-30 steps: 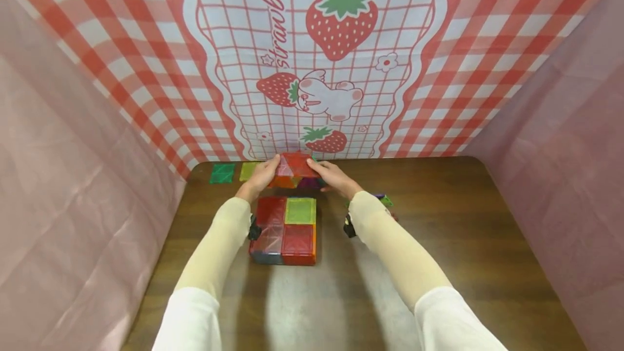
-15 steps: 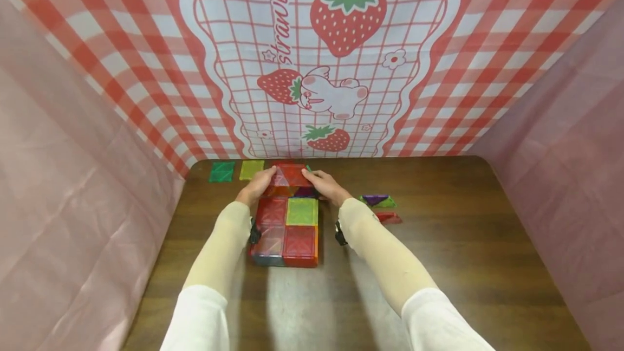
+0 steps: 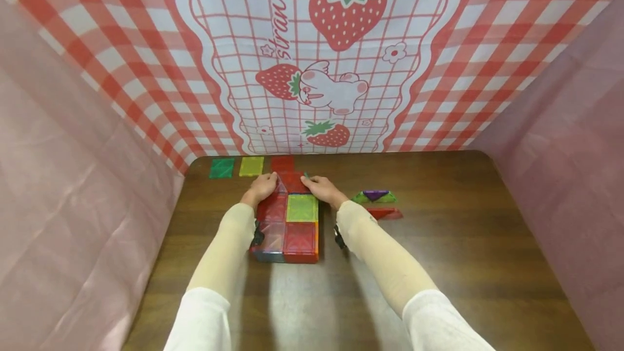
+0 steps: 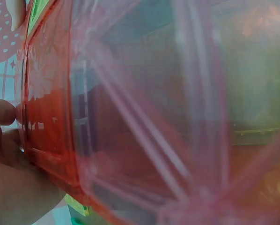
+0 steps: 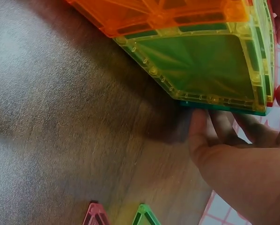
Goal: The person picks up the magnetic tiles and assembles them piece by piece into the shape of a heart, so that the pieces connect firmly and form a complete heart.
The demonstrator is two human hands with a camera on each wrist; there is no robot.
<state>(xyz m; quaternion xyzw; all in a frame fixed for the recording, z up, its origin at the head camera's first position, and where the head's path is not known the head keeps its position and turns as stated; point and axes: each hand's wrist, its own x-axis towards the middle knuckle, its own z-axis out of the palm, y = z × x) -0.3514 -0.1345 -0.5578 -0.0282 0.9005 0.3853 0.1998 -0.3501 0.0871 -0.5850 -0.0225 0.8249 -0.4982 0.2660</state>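
Observation:
A low box of translucent magnetic tiles (image 3: 300, 238) stands on the table, its top made of red, pinkish and yellow-green squares. At its far end, my left hand (image 3: 262, 186) and right hand (image 3: 324, 188) grip opposite sides of a red-and-pink magnetic tile section (image 3: 294, 182). That section lies against the box's far edge; whether it is joined there I cannot tell. In the right wrist view my fingers touch a teal tile (image 5: 224, 108) at the end of the yellow-green side wall (image 5: 196, 70). Through the left wrist view, clear pinkish tiles (image 4: 140, 131) fill most of the picture.
Along the table's back edge lie a green tile (image 3: 221, 168), a yellow tile (image 3: 251, 166) and a red tile (image 3: 283, 163). To the right are a green-and-purple tile piece (image 3: 376, 196) and a red one (image 3: 387, 213). A strawberry-print cloth (image 3: 341, 69) hangs behind.
Both hands have drawn the red-and-pink section toward me and down, from behind the box to its far edge. The red tile at the back has come into view.

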